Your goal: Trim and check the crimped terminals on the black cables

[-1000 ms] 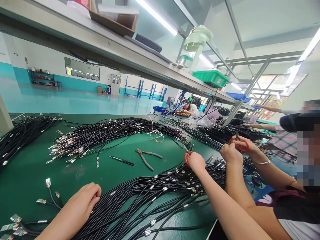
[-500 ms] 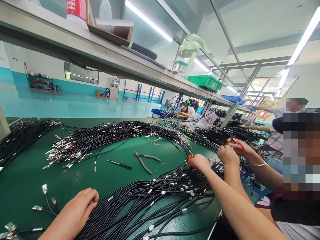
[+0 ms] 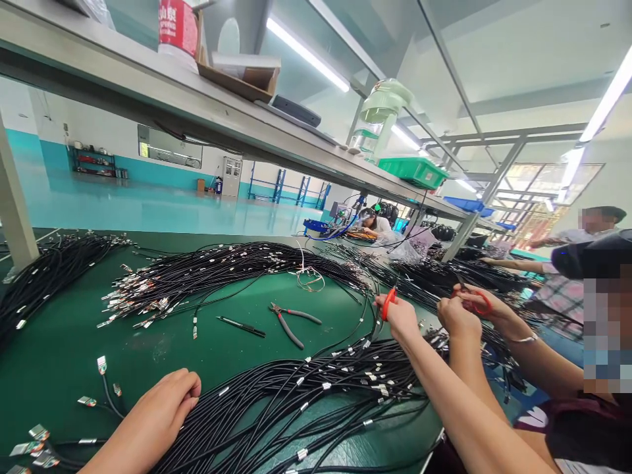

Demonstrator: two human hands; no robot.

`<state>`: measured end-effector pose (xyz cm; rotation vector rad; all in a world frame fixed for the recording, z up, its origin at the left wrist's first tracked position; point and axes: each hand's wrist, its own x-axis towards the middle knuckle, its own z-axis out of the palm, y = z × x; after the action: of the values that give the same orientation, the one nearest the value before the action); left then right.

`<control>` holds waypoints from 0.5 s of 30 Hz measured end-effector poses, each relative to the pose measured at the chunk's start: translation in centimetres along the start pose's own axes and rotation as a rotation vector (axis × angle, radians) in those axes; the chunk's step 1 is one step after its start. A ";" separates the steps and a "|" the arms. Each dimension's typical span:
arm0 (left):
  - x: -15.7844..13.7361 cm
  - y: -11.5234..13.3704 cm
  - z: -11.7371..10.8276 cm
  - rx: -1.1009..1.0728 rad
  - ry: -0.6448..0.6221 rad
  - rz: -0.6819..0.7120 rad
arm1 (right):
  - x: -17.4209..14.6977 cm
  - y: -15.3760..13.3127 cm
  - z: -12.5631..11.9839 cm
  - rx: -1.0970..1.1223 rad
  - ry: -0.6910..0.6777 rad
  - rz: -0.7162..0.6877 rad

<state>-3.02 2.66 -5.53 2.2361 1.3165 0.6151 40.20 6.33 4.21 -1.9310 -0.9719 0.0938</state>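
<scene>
Left: green tabletop (image 3: 162, 349) gives moving room beyond left hand (image 3: 170, 398), fingers curled in, can't tell if gripping, beside black cables (image 3: 247, 395); overhead, red-and-white tub (image 3: 178, 26) reads "山泉", smaller print looks like "SPRING". Middle: pliers (image 3: 295, 322) on tabletop, room around. Right: right hand (image 3: 401, 320) grips red-handled scissors (image 3: 389, 305) above cables, co-worker's hands (image 3: 459, 317) crowding close, table edge lower right.
</scene>
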 end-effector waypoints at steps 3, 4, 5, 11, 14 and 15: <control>0.3 0.5 -0.4 -0.097 0.027 -0.018 | -2.3 -2.7 0.9 0.070 -0.096 -0.175; 0.4 0.9 -0.7 -0.165 0.053 -0.034 | -3.4 -3.8 1.4 0.089 -0.144 -0.245; 0.5 1.4 -1.0 -0.264 0.081 -0.062 | -4.8 -4.9 2.0 0.106 -0.204 -0.316; 0.4 4.2 -2.2 -1.311 0.165 -0.297 | -13.5 -5.9 5.3 0.012 -0.605 -0.895; 0.7 3.9 -1.6 -1.665 0.187 -0.361 | -15.4 -2.9 6.1 -0.046 -0.556 -1.235; 0.9 3.8 -1.4 -1.730 0.218 -0.370 | -15.7 -2.0 6.2 -0.035 -0.538 -1.339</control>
<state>-0.95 2.05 -2.03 0.5145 0.6244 1.1840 25.62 0.87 -2.62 -0.9361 -2.4217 -0.1930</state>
